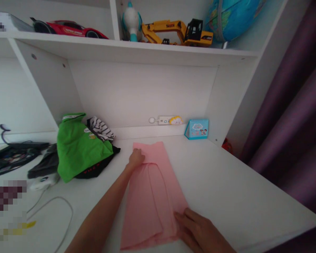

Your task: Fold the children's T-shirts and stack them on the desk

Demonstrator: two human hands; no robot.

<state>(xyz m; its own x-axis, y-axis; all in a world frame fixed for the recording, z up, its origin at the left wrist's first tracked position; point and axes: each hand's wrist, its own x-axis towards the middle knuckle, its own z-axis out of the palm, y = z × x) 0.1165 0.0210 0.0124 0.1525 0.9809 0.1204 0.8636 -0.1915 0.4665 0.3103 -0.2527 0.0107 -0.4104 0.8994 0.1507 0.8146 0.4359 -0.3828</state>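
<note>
A pink garment (152,196) lies folded lengthwise into a long shape on the white desk, with one folded layer and its curved edge on top. Near its far left corner, my left hand (137,158) is closed on the cloth, fingers curled in. My right hand (196,226) rests at the near right edge of the garment, fingers stretched out and touching the fabric. What kind of garment it is, I cannot tell from the folds.
Left of the garment sits a pile of clothes with a green shirt (80,147) on top. A white cable (70,207) curls nearby. At the back are a power strip (165,120) and a blue desk calendar (198,129). Toys, including a yellow excavator (179,31), stand on the shelf (147,51) above.
</note>
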